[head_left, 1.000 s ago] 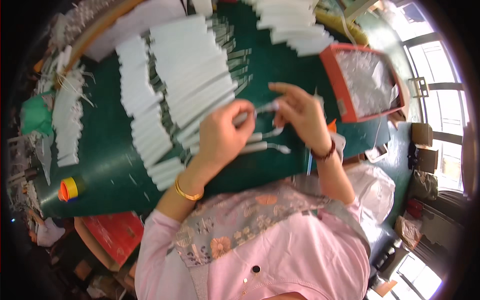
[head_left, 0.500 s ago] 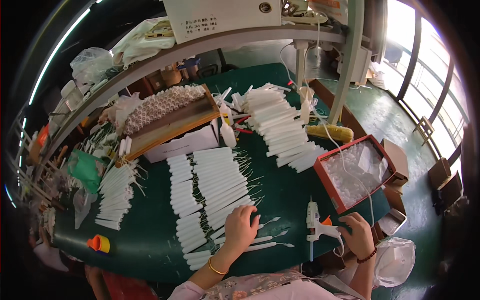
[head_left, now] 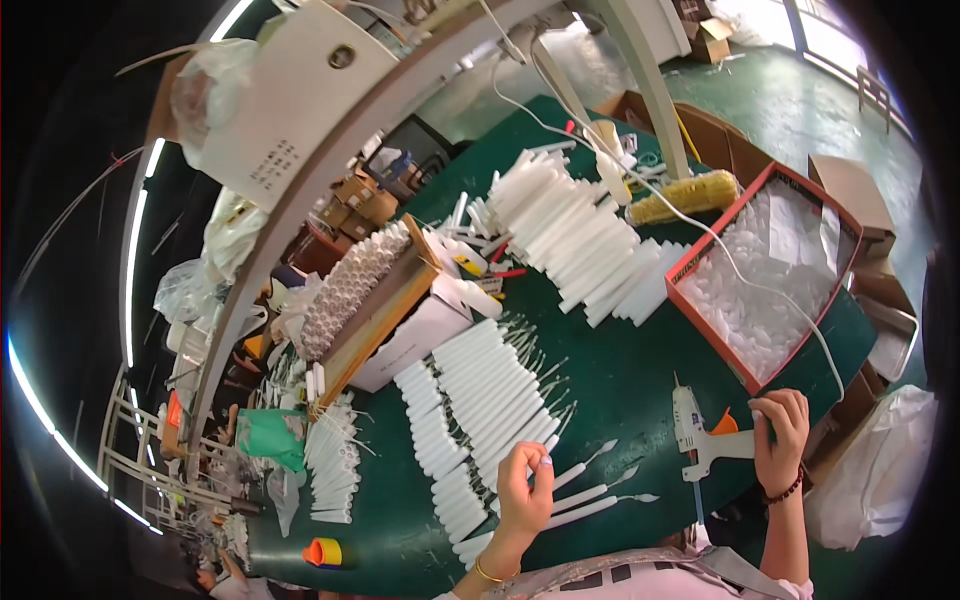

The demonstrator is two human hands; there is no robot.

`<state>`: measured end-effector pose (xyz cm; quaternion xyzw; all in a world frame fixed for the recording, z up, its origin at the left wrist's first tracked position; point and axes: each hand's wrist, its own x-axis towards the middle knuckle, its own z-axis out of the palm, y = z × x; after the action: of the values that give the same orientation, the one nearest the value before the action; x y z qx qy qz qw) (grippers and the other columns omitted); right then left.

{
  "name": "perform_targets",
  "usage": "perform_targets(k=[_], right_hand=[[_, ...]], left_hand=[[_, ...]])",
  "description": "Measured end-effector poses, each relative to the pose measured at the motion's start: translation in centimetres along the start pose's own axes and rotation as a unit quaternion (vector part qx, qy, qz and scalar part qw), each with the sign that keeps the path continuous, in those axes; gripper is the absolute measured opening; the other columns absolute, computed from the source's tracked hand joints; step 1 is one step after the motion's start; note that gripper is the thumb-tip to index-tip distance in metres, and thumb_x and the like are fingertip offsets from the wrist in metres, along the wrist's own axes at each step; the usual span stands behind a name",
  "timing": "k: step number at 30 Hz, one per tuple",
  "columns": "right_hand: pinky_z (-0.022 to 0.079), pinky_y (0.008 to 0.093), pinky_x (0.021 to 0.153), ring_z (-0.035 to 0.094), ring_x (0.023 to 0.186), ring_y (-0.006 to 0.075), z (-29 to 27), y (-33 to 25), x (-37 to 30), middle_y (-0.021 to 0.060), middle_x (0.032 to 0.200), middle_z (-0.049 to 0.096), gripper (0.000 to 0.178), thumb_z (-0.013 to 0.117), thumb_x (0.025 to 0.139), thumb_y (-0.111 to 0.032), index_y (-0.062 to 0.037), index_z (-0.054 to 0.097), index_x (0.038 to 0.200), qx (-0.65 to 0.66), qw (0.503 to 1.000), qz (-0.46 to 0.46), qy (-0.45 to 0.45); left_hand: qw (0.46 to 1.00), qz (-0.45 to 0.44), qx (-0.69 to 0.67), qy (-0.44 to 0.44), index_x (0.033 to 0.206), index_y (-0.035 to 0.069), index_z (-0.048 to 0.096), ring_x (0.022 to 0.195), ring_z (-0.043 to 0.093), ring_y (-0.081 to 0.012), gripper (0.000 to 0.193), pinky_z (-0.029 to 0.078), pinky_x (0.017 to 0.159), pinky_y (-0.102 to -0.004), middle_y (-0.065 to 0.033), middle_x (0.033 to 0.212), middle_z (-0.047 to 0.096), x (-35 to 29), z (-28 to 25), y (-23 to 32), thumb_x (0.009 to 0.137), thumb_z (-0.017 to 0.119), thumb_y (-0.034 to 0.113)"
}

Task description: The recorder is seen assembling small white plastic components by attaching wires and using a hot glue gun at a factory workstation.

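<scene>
Glue gun (head_left: 700, 437) now gripped by the right hand (head_left: 778, 438), white sticks (head_left: 585, 490) pinned by the left hand (head_left: 524, 487)

Since a second ago the hands have been parted from the shared stick: the gun's handle is clasped at the near right table edge, so gluing seems next, while pointed sticks are pressed flat under the left fingers. The red tray (head_left: 700, 262) at the right is filled with clear plastic pieces; the wooden box (head_left: 385, 310) at far left is packed with white tubes

- A red-rimmed tray (head_left: 700, 262) of clear plastic pieces stood on the green tabletop (head_left: 640, 370).
- A yellow brush (head_left: 685, 197) lay beyond it.
- An orange cap (head_left: 322, 551) sat near the front edge.
</scene>
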<state>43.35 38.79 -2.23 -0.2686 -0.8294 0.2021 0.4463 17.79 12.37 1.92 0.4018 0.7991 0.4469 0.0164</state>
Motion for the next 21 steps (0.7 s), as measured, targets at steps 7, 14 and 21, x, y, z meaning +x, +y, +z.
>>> perform_targets(k=[7,14,21], right_hand=[[0.047,0.0489,0.100,0.062,0.109,0.0366,-2.3,-2.1,3.0,0.0124,0.112,0.066,0.042,0.087,0.069,-0.008,-0.0058,0.071,0.108,0.008,0.976,-0.013,-0.218],[0.046,0.0499,0.107,0.058,0.122,0.0401,-1.0,-4.4,3.3,0.0175,0.137,0.057,0.061,0.078,0.065,-0.002,-0.0083,0.067,0.125,-0.077,0.938,-0.010,-0.339],[0.054,0.0462,0.089,0.065,0.106,0.0414,2.0,-5.1,2.3,0.0177,0.132,0.060,0.052,0.065,0.065,0.013,-0.0048,0.065,0.114,-0.030,0.937,-0.076,-0.339]], left_hand=[[1.000,-0.018,-0.001,-0.023,0.095,0.004,0.045,0.089,0.057,-0.0195,0.009,0.049,0.084,-0.0321,-0.0143,0.099,0.063,0.4,0.7,0.3,0.097,0.052,-0.001],[0.997,-0.064,-0.053,0.001,0.099,0.002,0.051,0.090,0.062,-0.0320,0.015,0.046,0.082,-0.0392,-0.0122,0.098,0.065,0.4,0.8,-0.9,0.089,0.059,-0.004],[0.987,0.004,0.162,-0.009,0.109,0.007,0.067,0.099,0.067,-0.0339,0.024,0.051,0.082,-0.0466,-0.0097,0.106,0.069,1.5,-0.1,-1.2,0.087,0.077,0.009]])
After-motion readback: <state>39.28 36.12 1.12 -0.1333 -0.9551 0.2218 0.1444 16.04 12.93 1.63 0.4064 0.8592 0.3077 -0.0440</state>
